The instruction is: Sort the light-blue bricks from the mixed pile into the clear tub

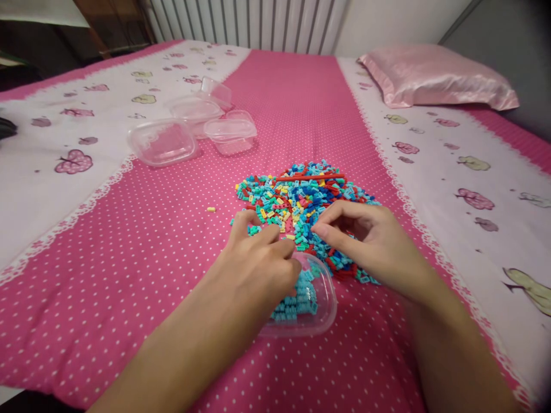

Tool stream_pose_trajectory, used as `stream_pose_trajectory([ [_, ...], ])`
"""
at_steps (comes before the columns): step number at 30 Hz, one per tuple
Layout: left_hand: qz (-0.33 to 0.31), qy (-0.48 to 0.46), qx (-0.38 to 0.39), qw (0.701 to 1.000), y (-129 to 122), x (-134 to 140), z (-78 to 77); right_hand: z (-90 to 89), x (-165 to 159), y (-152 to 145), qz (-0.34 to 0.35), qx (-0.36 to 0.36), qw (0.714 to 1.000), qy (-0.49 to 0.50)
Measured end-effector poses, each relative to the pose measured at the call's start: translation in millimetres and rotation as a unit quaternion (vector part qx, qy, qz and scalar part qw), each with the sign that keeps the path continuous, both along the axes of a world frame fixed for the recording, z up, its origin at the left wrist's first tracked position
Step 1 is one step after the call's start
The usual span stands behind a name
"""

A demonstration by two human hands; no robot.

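A heap of small plastic building bricks (310,192) in blue, teal, green, red and yellow lies on the pink dotted bedspread. In front of it, a clear plastic container (329,312) holds light-blue bricks, some lined up in rows. My left hand (262,252) bends its fingers down between the container and the heap's left edge. Its fingertips are hidden, and so is anything they hold. Over the heap's right side, my right hand (365,235) brings thumb and forefinger together in a pinch. Whatever is in that pinch is too small to make out.
Several clear plastic containers (163,140) stand farther back on the left. One yellow brick (211,209) lies apart, left of the heap. A long red plastic strip (310,178) rests on top of the heap. At the back right is a pink pillow (434,77); a radiator (258,23) borders the far end.
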State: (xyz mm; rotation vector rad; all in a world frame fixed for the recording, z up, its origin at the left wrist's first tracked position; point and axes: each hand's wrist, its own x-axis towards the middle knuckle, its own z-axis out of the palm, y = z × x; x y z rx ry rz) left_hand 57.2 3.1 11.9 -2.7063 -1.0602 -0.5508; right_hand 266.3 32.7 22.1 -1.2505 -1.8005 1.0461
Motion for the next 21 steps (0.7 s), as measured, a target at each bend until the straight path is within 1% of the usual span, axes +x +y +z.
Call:
stream_pose_trajectory([
  [4, -0.009, -0.001, -0.028, 1.0, -1.4, -2.8, 2.2, -0.9, 3.9, 1.5, -0.001, 0.017, 1.0, -0.002],
  [10, -0.012, -0.002, -0.025, 1.0, -1.4, -4.8, 1.7, -0.2, 5.8, 2.2, -0.012, 0.029, 1.0, -0.002],
  [12, -0.019, -0.011, -0.027, 0.999, 0.0, -6.0, 4.7, 1.9, 9.7, 3.4, -0.018, 0.033, 0.999, 0.005],
  [14, -0.028, -0.015, -0.025, 0.999, 1.9, -7.9, 9.7, 3.7, 18.9, 6.4, -0.041, 0.045, 0.998, 0.005],
  [16, -0.031, -0.009, -0.022, 0.999, 4.3, -10.3, 15.1, 3.7, 32.3, 11.5, -0.071, 0.065, 0.995, -0.02],
  [18, -0.026, -0.003, -0.011, 1.0, 6.5, -13.1, 18.9, 1.0, 45.7, 17.5, -0.089, 0.074, 0.991, -0.072],
  [21, -0.016, 0.003, 0.007, 1.0, 8.9, -16.6, 19.7, -7.1, 54.7, 24.8, -0.081, 0.056, 0.983, -0.155],
])
